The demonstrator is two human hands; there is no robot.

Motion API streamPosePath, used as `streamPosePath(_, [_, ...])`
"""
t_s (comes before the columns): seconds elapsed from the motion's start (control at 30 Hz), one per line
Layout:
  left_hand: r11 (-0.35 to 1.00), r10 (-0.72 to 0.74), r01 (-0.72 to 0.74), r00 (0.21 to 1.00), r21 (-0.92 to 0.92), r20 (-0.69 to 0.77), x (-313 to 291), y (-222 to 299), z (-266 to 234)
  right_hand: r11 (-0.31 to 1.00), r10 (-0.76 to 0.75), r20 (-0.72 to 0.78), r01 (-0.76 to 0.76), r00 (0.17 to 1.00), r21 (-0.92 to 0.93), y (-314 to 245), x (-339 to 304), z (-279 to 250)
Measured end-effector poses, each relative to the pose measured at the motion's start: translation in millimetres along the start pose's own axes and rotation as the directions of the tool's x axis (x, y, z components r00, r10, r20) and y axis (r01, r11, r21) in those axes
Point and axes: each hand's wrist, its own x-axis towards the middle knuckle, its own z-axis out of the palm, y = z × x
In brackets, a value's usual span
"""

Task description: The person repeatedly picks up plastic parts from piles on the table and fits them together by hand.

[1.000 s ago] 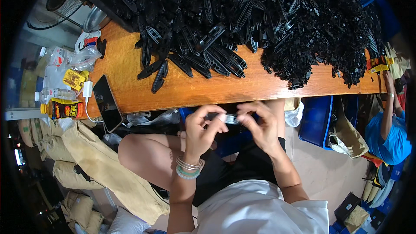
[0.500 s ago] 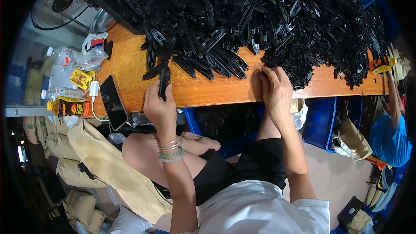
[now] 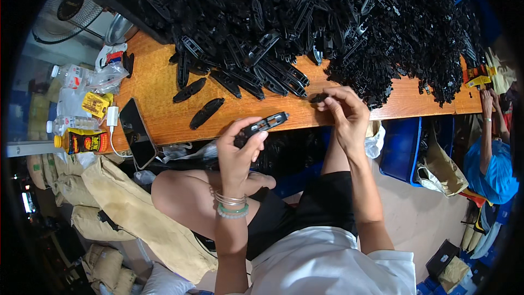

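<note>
My left hand [image 3: 239, 143] is closed around a long black plastic part [image 3: 267, 124], its hollow slotted side turned up, just past the table's front edge. A small black piece [image 3: 319, 98] is pinched between the thumb and fingers of my right hand [image 3: 345, 108], to the right of the long part and apart from it. Two similar long parts, one a dark oval strip [image 3: 207, 113] and the other a second strip [image 3: 189, 90], lie on the wood left of my hands. Beyond them rises a heap of long black parts [image 3: 262, 49], beside a heap of smaller black pieces [image 3: 376, 71].
A phone [image 3: 136, 134] with a white charger lies at the table's left end, near bottles [image 3: 82, 141] and plastic bags. A fan [image 3: 68, 16] stands behind. Blue bins [image 3: 401, 153] sit below the table. A co-worker in a blue shirt [image 3: 491, 169] is at the far right.
My left hand has moved right and toward me, with the long part now turned hollow side up. Another long part now lies on the table. My right hand has lifted a small piece.
</note>
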Motion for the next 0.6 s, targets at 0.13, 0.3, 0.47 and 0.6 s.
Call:
streamPosePath(0.13, [0.992,-0.019,0.013,0.999,0.126,0.049,-2.6,-1.7,10.4,0.826,0.305,0.094,-0.313,0.948,0.469,-10.7,-12.9,-1.8])
streamPosePath(0.3, [0.986,0.020,-0.036,0.995,0.165,0.100,-8.6,6.4,20.4,0.946,0.116,0.193,-0.168,0.974,0.278,-32.8,-25.8,0.8])
streamPosePath(0.47, [0.972,0.087,-0.102,0.993,0.210,0.078,-15.0,4.8,25.8,0.969,0.153,0.068,-0.163,0.986,0.184,-41.8,-44.1,20.4])
streamPosePath(0.6, [0.991,0.028,-0.049,0.985,0.124,0.168,-18.3,-8.2,18.3,0.948,0.239,0.023,-0.239,0.971,0.212,-47.3,-47.1,20.7])
